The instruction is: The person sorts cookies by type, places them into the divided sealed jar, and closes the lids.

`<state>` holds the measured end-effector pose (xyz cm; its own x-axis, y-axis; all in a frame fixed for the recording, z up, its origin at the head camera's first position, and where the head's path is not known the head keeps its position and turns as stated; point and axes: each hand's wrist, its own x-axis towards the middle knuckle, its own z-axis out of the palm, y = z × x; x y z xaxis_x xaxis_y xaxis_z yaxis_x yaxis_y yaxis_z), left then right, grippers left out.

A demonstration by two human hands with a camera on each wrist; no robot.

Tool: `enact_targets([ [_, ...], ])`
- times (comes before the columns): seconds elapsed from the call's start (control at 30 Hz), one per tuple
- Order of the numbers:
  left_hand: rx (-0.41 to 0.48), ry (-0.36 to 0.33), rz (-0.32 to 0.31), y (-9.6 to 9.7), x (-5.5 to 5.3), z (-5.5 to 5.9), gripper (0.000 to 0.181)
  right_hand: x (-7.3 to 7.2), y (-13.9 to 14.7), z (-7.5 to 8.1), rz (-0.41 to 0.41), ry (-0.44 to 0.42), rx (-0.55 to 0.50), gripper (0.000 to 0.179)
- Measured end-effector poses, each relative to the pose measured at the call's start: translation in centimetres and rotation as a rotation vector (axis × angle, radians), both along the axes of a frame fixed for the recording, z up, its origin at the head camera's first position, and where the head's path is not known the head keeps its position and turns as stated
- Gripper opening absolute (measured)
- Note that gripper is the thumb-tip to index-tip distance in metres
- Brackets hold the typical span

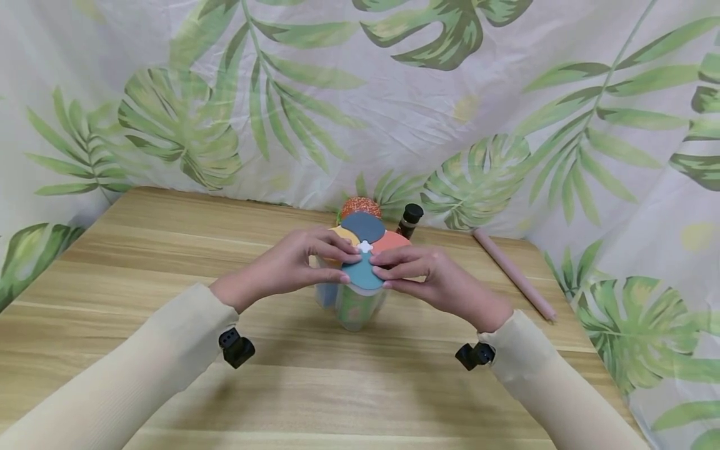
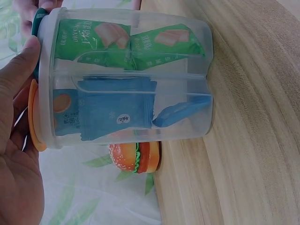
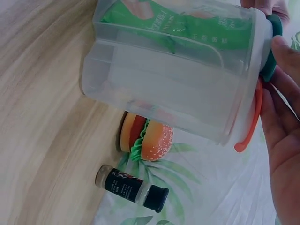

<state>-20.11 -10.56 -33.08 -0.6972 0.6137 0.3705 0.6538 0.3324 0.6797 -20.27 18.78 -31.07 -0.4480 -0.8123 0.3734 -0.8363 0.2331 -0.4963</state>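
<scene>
A clear plastic divided storage container stands upright on the table, under petal-shaped lids. The teal lid faces me, with a dark blue lid behind it, a yellow-orange lid at left and a red lid at right. My left hand holds the teal lid's left side between thumb and fingers. From the right, my right hand grips the same lid. Green snack packets and blue packets show through the walls in separate compartments.
Behind the container sits a hamburger model with a sesame bun. A black-capped seasoning bottle stands at the back right. Farther right lies a pink rod on the wooden table. A leaf-print cloth hangs behind.
</scene>
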Motion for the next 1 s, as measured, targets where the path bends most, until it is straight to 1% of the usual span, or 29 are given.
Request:
enact_targets([
  [0.07, -0.003, 0.003, -0.002, -0.1, 0.0, -0.1, 0.036, 0.0, 0.0, -0.2, 0.012, 0.050, -0.007, 0.034],
  [0.13, -0.006, 0.006, -0.002, -0.1, 0.0, -0.1, 0.036, 0.0, 0.0, -0.3, 0.012, 0.079, -0.009, 0.034],
  [0.37, -0.010, 0.029, 0.003, -0.1, -0.1, -0.2, 0.037, 0.3, 0.0, -0.4, -0.030, 0.084, 0.011, 0.035],
  [0.6, 0.007, 0.030, -0.013, 0.0, -0.1, -0.3, 0.037, 0.7, 0.3, -0.8, -0.052, 0.140, 0.023, 0.037],
  [0.83, -0.012, 0.062, -0.006, 0.0, 0.1, -0.5, 0.038, 1.0, 0.3, -1.1, -0.045, 0.191, 0.029, 0.038],
  [1.0, -0.009, 0.091, 0.008, 0.0, 0.2, -0.5, 0.038, 0.8, 0.1, -0.9, -0.037, 0.213, 0.025, 0.037],
])
